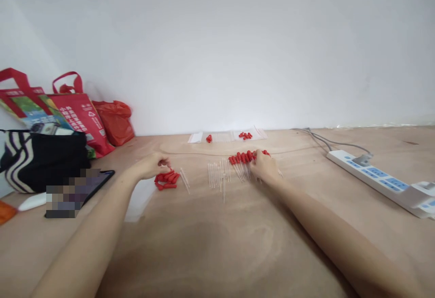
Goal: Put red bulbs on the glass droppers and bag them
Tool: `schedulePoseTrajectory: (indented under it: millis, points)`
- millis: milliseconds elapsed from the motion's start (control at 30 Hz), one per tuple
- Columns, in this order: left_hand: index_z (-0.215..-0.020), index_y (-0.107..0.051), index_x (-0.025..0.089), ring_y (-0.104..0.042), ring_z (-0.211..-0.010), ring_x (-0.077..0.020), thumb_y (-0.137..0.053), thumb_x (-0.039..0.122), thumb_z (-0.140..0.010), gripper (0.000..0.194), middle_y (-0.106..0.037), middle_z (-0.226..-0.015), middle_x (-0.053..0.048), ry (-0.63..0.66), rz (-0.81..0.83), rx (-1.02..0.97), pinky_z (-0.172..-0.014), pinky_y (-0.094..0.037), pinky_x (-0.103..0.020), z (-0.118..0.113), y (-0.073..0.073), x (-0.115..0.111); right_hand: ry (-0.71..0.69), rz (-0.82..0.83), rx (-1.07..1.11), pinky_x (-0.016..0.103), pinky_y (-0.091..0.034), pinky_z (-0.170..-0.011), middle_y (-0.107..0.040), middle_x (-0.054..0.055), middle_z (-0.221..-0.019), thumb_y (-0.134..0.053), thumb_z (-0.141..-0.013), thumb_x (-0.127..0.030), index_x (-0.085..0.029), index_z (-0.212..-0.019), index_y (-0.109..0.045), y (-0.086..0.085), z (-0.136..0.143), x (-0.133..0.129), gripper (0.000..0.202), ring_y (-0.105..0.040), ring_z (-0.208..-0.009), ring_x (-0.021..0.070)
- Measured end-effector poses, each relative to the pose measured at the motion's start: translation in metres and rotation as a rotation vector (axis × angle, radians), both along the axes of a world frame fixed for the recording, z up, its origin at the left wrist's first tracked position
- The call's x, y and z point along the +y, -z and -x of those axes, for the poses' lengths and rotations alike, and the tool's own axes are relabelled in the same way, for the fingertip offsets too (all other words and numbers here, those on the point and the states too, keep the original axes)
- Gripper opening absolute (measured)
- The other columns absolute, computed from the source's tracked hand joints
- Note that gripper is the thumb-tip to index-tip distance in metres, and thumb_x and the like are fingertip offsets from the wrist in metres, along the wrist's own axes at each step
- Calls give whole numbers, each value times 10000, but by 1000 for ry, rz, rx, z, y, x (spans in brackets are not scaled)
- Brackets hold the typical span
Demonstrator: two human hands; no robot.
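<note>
The person's right hand [264, 167] reaches down onto a row of red-topped sticks [242, 158], its fingers drawn together and partly hiding the row's right portion; whether they grip a stick cannot be told. The pale shafts of these sticks point toward the person, the red ends away. The left hand [157, 165] is half curled at the far edge of a pile of red pieces [167, 179], fingertips close to the topmost ones; it is unclear whether it has hold of any.

Just right of that pile lie a couple of loose pale sticks [185, 181]. Between the two hands, a group of bare pale sticks [217, 174] lies roughly side by side, one jutting nearer the person. A clear plastic sheet or bag [138, 200] lies flat beside the left forearm.

Farther back, near the white wall [217, 53], more red bits [245, 135] sit in two small clusters on clear plastic. All of this rests on a wooden bench [210, 248].

At far right is a white power strip [363, 173] with a grey cable [346, 144]. At left are a phone [98, 183], partly blurred out, a black bag with white stripes [57, 159], and red shopping bags [84, 119] behind.
</note>
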State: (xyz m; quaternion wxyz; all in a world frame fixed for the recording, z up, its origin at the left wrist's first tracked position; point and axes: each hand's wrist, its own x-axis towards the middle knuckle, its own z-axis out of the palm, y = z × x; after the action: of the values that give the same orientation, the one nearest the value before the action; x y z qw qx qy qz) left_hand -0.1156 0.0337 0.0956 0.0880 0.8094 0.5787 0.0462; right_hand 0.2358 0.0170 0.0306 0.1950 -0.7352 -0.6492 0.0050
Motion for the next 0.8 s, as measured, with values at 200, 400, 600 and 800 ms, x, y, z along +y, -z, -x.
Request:
schedulePoseTrajectory:
  millis: [200,400,600,800]
  points:
    - [-1089,-520,202,-544,-868,-250,-701,385,-389,746,-553,-1066,-98,-165,202,-20,-635,-428,-262,18,9,0,-43,-102,-81,334,-315,-714,-625,130,-880,-395,-792,-228,-132,-945,-497,-1,9,-7,207,-572,-843,243]
    - [-1054,-530,177,-548,-785,-236,-710,375,-366,738,-595,-903,-53,-143,229,58,-633,-398,-252,4,13,-3,-350,-18,-9,300,-334,-647,-636,72,-745,-408,-795,-463,-172,-872,-498,-2,53,-42,314,-586,-728,209]
    - [-996,-559,177,-537,-719,-203,-694,305,-410,615,-594,-843,-28,-62,216,0,-618,-401,-247,-12,10,-8,-441,83,-42,328,-353,-654,-640,95,-778,-411,-792,-396,-155,-910,-479,6,74,-59,277,-594,-737,227]
    - [-981,-586,187,-541,-820,-225,-673,225,-463,526,-601,-940,-40,48,136,-72,-705,-411,-274,-34,17,-9,-411,105,-57,319,-350,-646,-639,98,-799,-377,-778,-210,-140,-944,-468,7,63,-55,202,-597,-750,226]
